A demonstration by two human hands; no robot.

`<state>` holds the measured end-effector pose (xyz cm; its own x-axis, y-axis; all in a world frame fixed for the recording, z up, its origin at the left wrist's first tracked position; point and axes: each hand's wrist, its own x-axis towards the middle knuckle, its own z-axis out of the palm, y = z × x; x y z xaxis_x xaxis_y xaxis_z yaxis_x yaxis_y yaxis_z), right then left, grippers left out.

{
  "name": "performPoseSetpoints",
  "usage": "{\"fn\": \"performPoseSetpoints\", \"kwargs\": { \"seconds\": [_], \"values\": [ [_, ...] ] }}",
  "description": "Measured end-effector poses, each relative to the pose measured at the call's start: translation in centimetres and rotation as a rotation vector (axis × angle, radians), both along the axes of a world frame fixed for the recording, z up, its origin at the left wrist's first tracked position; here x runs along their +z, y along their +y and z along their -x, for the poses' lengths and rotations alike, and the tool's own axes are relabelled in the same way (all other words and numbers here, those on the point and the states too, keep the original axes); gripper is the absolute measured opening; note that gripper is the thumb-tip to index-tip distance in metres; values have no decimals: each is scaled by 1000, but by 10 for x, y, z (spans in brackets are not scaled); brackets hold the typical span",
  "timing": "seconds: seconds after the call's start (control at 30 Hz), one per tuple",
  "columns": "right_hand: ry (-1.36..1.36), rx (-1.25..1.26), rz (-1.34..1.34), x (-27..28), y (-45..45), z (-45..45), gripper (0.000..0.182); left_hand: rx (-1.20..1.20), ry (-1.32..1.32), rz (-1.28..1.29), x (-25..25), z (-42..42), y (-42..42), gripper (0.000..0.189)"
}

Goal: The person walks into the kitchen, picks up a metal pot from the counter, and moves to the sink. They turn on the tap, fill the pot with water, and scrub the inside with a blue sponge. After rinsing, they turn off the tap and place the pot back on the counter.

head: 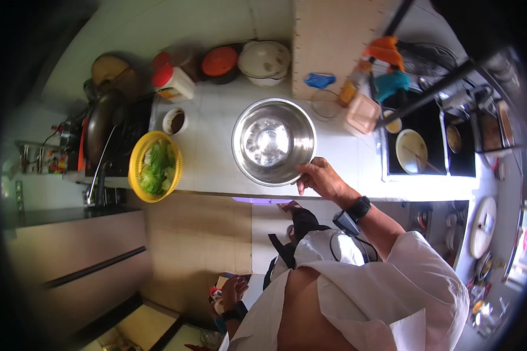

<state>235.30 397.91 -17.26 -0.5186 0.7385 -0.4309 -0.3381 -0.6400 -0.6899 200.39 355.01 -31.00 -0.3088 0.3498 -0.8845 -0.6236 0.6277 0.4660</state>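
A round stainless steel basin (pixel 274 142) rests on the white countertop, with shiny dimples in its bottom. My right hand (pixel 323 179) grips its near right rim, thumb on the inside and fingers below. Nothing is visible in the basin. My left hand (pixel 234 289) hangs low by my side, away from the counter. Its fingers are loosely bent, with nothing seen in them. Behind it is a colourful printed object (pixel 215 298) that I cannot make out. Left of the basin, a yellow plastic basket (pixel 134 169) of green leafy vegetables (pixel 157 169) sits at the counter's front edge.
A small white cup (pixel 170 127) of dark contents stands behind the basket. At the back are a red-lidded jar (pixel 175 85) and a lidded white pot (pixel 264 61). A sink faucet (pixel 100 182) is left. A pinkish lidded container (pixel 362 115) and a cooktop (pixel 415 118) lie right.
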Motion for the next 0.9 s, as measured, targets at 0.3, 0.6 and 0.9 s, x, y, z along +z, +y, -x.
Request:
{"fn": "performPoseSetpoints", "kwargs": {
  "seconds": [0.3, 0.6, 0.9],
  "values": [
    [-334, -271, -35, 7, -128, -116, 33, -272, -81, 63, -45, -12, -19, 34],
    [-361, -414, 41, -22, -178, -197, 29, -307, -32, 108, -35, -29, -5, 32],
    [-383, -313, -3, -41, -157, -243, 33, -371, 19, 41, -21, -63, 11, 37]
  ]
}}
